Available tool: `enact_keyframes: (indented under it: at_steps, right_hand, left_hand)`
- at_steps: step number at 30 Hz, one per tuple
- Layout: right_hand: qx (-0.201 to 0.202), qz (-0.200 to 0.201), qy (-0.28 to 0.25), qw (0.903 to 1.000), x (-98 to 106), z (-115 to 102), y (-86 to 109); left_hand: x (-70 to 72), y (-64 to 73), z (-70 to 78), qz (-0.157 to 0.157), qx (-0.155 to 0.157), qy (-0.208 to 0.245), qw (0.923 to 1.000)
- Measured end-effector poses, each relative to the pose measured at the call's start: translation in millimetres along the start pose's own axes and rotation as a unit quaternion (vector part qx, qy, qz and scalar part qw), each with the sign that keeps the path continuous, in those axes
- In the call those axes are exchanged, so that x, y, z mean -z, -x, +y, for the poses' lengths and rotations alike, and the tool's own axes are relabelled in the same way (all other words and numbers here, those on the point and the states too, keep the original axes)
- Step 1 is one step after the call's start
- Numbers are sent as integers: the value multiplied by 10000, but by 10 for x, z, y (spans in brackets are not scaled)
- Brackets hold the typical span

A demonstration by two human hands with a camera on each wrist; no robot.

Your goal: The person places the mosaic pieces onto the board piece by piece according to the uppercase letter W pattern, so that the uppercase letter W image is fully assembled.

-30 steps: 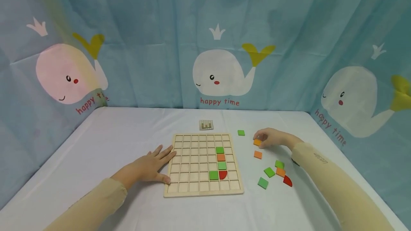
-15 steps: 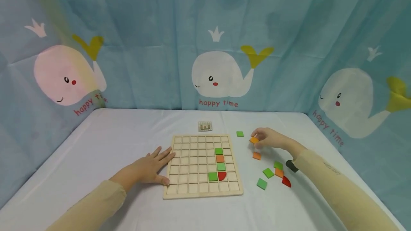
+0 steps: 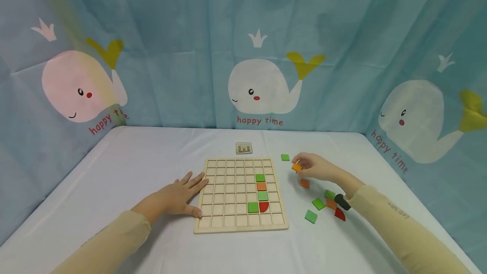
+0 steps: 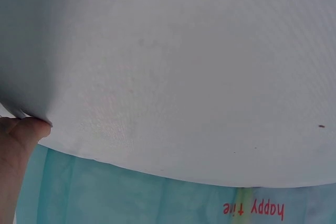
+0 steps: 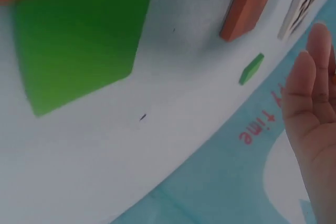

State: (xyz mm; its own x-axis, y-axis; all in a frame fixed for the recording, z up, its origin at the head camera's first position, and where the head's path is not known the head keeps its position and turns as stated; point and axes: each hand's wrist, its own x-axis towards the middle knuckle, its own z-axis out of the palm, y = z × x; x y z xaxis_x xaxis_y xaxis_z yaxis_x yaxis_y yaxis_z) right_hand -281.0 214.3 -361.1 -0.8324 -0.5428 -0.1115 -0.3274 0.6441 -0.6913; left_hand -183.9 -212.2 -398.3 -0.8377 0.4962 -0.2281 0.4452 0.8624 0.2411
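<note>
Tiles [image 3: 253, 207] filled five cells of the lower-centre board [image 3: 220, 200]; seven lay loose right of centre, where the right hand [image 3: 316, 167] pinched an orange tile [image 3: 296, 167], the left hand [image 3: 179, 198] spread at the board's edge.

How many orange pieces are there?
4 orange pieces: one in the right hand, one on the table nearby, one on the board, one beside the loose red piece. Others may be hidden.

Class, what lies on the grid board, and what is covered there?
On the grid board: three green squares, an orange square and a red quarter-circle. Beneath them and the left hand, the board is hidden.
</note>
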Motion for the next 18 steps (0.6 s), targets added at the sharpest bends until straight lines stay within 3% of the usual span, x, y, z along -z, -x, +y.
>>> enact_keyframes:
  at_steps: [13, 18]
  right_hand:
    - [474, -153, 457, 9977, -197, -237, 19]
    - [897, -307, 581, 9938, -252, -318, 30]
  left_hand:
    - [5, 2, 2, 5, -3, 24, 10000]
    - [5, 1, 0, 2, -4, 18, 10000]
